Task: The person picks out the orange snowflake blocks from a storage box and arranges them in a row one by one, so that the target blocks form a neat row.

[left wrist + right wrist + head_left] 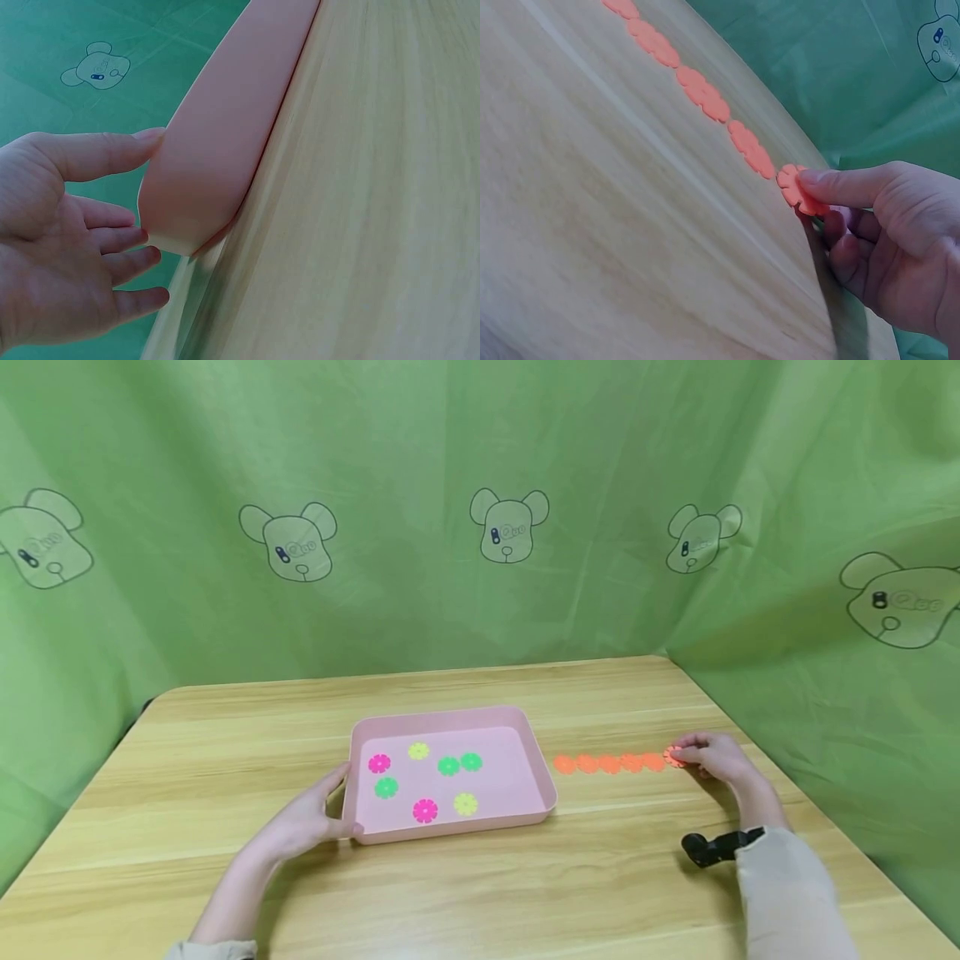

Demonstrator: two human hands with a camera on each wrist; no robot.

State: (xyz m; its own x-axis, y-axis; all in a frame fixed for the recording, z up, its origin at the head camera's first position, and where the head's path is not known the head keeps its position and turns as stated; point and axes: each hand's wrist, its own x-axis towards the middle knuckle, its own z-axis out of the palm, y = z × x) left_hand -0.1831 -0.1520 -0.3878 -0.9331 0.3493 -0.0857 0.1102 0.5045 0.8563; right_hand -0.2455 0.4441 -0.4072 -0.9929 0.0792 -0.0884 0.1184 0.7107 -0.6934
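Between thumb and fingers my right hand [716, 757] pinches an orange notched disc [793, 187], tilted up at the right end of a row. Several more orange discs [609, 764] lie flat in that row, to the right of a pink tray [542, 768]. My left hand [300, 822] touches the tray's left side, thumb at the near corner and straight fingers spread along the wall; the left wrist view shows the thumb [112, 154] at the rim. Inside the tray lie pink discs [425, 811], green discs [386, 787] and yellow discs [465, 804], spaced apart.
The tray stands on a wood-grain table [480, 893]. Green curtains [420, 610] printed with bear heads hang behind the table and along its right side. A black strap mount [720, 847] sticks out from the right wrist, over the table.
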